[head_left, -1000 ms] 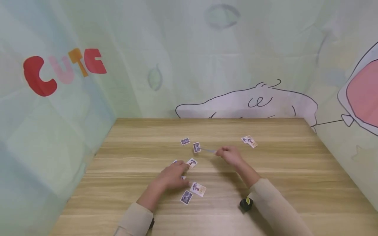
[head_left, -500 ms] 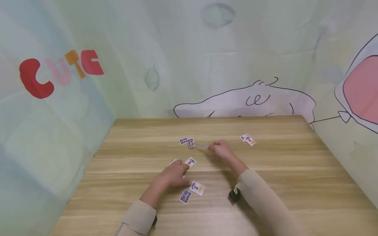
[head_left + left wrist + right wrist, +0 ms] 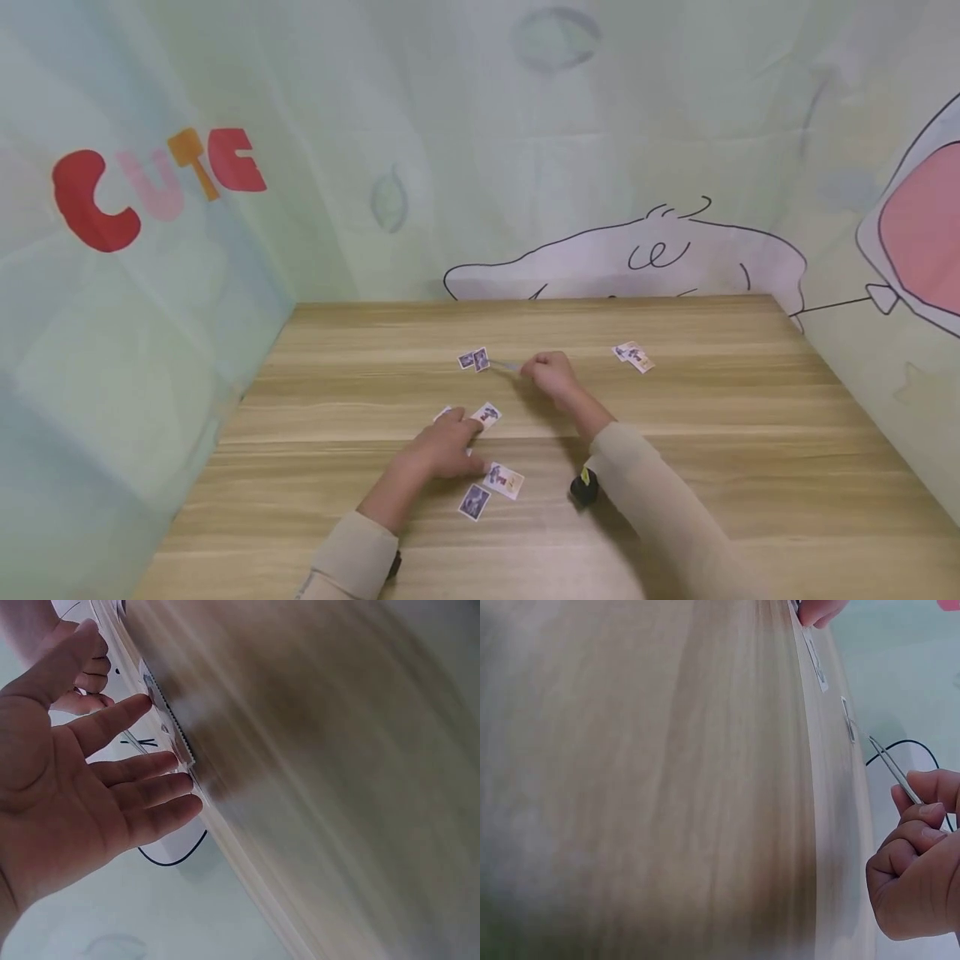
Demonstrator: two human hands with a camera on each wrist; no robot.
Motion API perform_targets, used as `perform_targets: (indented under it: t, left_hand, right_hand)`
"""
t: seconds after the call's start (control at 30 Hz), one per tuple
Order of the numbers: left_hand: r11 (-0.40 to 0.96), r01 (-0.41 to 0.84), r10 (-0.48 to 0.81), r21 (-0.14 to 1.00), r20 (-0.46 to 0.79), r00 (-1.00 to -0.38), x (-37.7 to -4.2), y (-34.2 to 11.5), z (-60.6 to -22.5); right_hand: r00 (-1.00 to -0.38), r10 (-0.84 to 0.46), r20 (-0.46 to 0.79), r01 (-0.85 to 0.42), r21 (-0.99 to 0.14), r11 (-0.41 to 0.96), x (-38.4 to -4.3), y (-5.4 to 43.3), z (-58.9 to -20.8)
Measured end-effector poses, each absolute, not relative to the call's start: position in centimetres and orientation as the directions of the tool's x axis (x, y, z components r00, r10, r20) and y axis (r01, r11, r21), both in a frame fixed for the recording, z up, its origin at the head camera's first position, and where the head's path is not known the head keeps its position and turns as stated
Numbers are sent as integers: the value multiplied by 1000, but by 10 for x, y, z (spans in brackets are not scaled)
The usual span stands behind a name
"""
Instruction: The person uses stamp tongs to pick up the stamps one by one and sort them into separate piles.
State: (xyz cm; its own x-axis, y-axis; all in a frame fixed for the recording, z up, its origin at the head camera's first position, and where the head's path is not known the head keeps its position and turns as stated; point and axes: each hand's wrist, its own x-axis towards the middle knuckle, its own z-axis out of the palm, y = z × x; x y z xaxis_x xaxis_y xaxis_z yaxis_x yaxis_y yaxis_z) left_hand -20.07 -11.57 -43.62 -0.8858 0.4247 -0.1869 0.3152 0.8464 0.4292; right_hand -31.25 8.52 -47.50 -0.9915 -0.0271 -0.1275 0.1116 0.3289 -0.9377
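Observation:
In the head view my right hand (image 3: 553,375) grips thin metal tweezers (image 3: 894,769). Their tips meet a dark purple stamp (image 3: 481,359), which lies close against or slightly over another dark stamp (image 3: 466,361). My left hand (image 3: 444,447) is spread low over the table among several stamps, partly hiding some of them. One pale figure stamp (image 3: 490,414) shows beyond its fingertips, and a perforated stamp edge (image 3: 172,720) appears beside the fingers in the left wrist view. Near the thumb lie another pale stamp (image 3: 505,480) and a dark one (image 3: 474,502).
A small overlapping group of pale stamps (image 3: 637,358) lies at the back right of the wooden table (image 3: 360,350). A printed curtain (image 3: 480,167) stands behind the table and along its sides. Dark wrist devices (image 3: 583,487) sit at the cuffs.
My right hand has moved left and slightly away, bringing the dark stamp at the tweezers' tips to the other dark stamp at the back. My left hand has stayed nearly in place.

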Motion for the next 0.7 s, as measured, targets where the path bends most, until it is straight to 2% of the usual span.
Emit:
perform_targets:
  t: [0.7]
  left_hand:
    - [846,311,424,433,-191,-886,-201,-115,-436]
  right_hand:
    - [-990,32,-138,140,-930,339,-313,85,-470]
